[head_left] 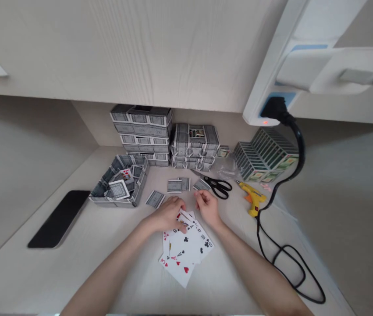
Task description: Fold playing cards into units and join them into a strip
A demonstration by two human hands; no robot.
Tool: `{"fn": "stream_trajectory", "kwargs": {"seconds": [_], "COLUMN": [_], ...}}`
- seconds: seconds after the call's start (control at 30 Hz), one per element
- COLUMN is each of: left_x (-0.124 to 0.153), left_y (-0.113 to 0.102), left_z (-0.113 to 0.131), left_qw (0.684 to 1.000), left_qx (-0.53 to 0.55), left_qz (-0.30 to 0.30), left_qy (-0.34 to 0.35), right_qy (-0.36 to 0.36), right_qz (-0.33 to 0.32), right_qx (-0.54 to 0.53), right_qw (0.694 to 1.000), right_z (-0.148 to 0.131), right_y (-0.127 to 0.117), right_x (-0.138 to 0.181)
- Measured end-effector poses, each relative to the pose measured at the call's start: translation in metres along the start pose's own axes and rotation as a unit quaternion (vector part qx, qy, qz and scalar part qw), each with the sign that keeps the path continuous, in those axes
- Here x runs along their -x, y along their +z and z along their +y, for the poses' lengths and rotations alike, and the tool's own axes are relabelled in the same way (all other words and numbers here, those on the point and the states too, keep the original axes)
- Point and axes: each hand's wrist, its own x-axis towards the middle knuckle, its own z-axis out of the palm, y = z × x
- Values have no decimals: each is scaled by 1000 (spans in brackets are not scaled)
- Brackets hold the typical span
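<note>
A fanned pile of face-up playing cards [189, 245] lies on the desk in front of me, with the three of hearts nearest. My left hand [169, 214] bends over the pile's far left side, its thumb and fingers closed around the edges of the top cards. Just right of it, my right hand [207, 206] is curled into a pinch; whatever is between its fingertips is hidden. Beyond my hands lie a few small folded cards: one on the left [155, 199], an overlapping pair [175, 185], and one near the scissors [202, 184].
At the left are a card-built tray [135, 199] holding folded cards and a black phone [59, 219]. Stacked card boxes [145, 131] [195, 142] line the back. Black-handled scissors [221, 188], a yellow glue gun [254, 199], its black cable [280, 250] and green card stacks [265, 153] occupy the right.
</note>
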Motion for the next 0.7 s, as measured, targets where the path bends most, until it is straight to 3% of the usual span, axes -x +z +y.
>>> {"fn": "stream_trajectory", "kwargs": {"seconds": [0.2, 0.43, 0.5, 0.6, 0.7], "left_x": [-1, 2, 7, 13, 13], "left_y": [6, -1, -4, -3, 2], "left_z": [-8, -9, -5, 2, 6], "left_qw": [999, 993, 994, 996, 998], "left_qx": [17, 115, 96, 38, -4], "left_qz": [40, 19, -23, -65, -54], "left_qy": [5, -2, 42, 43, 25], "right_qy": [1, -20, -20, -21, -23], "right_qz": [-22, -57, -57, -58, -57], "right_qx": [5, 22, 21, 25, 27], "right_qw": [1000, 998, 998, 998, 998], "right_z": [1, 1, 2, 3, 3], "right_y": [-1, -1, -1, -1, -1], "right_x": [-1, -1, -2, -3, -3]}}
